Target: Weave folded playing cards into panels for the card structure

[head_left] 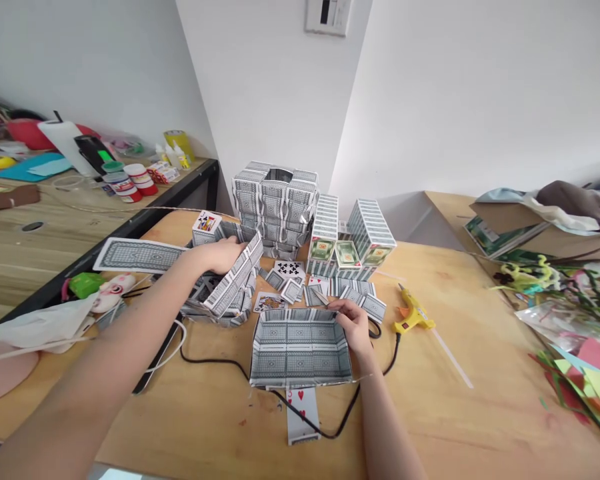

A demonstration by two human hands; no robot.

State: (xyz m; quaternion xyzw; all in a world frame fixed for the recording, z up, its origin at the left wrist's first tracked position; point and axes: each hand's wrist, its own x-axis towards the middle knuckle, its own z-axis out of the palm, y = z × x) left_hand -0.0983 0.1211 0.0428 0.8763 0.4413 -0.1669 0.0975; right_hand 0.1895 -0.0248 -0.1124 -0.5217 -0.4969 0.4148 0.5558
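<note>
Grey tray (300, 350) — right fingers (344, 307) curled against it | card box (239, 275) — left fingers (236, 249) inside | grips unclear

The tray (303, 363) is showing smooth printed card, the table (455, 427) is wearing a faint sheen over wood, the glue gun (411, 319) is looking like smooth plastic, the wall (455, 100) matt.

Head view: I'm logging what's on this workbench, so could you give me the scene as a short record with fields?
left hand: left hand reaching into a card-covered box, fingertips hidden
right hand: right hand at the far right corner of a shallow card tray; grip unclear
tool: yellow glue gun, lying right of the tray
in front: heart card, face up, crossed by a black cord
behind: tall card structure
</note>
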